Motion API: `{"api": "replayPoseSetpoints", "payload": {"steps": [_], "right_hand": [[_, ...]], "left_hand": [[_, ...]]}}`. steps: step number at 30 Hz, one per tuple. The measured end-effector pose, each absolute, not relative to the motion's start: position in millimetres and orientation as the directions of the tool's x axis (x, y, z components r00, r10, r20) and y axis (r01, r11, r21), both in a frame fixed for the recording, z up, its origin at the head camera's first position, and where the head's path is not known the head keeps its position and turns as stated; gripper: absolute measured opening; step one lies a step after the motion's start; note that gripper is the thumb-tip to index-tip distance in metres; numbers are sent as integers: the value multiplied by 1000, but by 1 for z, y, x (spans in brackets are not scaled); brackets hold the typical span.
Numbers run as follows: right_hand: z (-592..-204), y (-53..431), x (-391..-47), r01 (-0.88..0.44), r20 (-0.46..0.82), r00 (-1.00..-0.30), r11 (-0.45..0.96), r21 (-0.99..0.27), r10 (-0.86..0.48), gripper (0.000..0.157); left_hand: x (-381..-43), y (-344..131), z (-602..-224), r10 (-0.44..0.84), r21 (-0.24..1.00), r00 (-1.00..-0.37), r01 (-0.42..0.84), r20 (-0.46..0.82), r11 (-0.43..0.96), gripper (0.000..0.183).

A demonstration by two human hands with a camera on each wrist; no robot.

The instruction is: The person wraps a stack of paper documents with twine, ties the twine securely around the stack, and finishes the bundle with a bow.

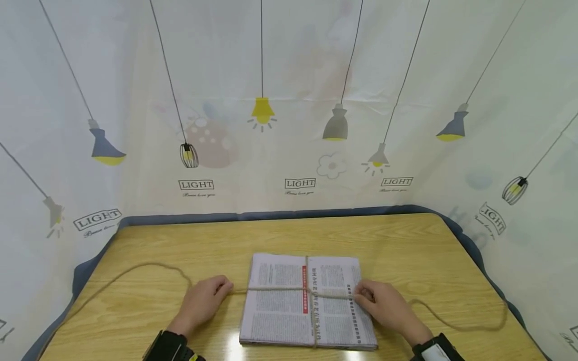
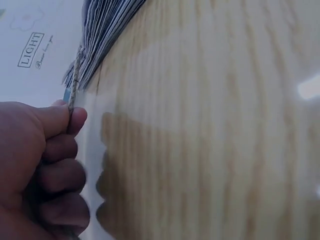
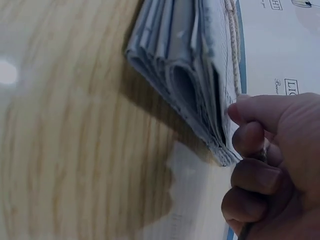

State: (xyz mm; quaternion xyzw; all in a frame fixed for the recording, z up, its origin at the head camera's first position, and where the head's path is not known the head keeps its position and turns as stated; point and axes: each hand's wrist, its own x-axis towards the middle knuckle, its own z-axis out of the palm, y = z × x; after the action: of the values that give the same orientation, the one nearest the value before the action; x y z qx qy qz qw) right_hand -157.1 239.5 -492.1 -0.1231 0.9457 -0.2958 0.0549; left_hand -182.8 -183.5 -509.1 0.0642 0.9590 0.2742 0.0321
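A stack of folded newspapers (image 1: 275, 316) lies on the table, with a thin rope (image 1: 284, 289) crossing it both lengthwise and sideways. Left of the stack, my left hand (image 1: 204, 301) grips one end of the rope between thumb and curled fingers; in the left wrist view the rope (image 2: 75, 82) runs from that pinch to the paper edges. My right hand (image 1: 384, 306) pinches the other rope end at the stack's right edge. The right wrist view has the folded newspaper layers (image 3: 182, 75) beside the curled fingers (image 3: 252, 177). The underside of the stack is hidden.
Loose rope tails trail over the wooden table (image 1: 217, 240), one to the left edge and another curving at the right. A pale curtain (image 1: 289, 150) printed with hanging lamps surrounds the table's far and side edges. Both wrists wear dark bands (image 1: 168, 346).
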Motion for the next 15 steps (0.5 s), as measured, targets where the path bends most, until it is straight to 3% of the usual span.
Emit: {"api": "replayPoseSetpoints", "payload": {"steps": [8,15], "right_hand": [[-489,230,-158,-211,-43,-958,795,-568,-285,8],[-486,222,-160,-218,-19,-961,798,-563,-276,8]], "left_hand": [[-183,-167,-495,233,570,-971,160,-56,806,14],[-182,-148,-483,330,657,-932,154,-151,737,33]]}}
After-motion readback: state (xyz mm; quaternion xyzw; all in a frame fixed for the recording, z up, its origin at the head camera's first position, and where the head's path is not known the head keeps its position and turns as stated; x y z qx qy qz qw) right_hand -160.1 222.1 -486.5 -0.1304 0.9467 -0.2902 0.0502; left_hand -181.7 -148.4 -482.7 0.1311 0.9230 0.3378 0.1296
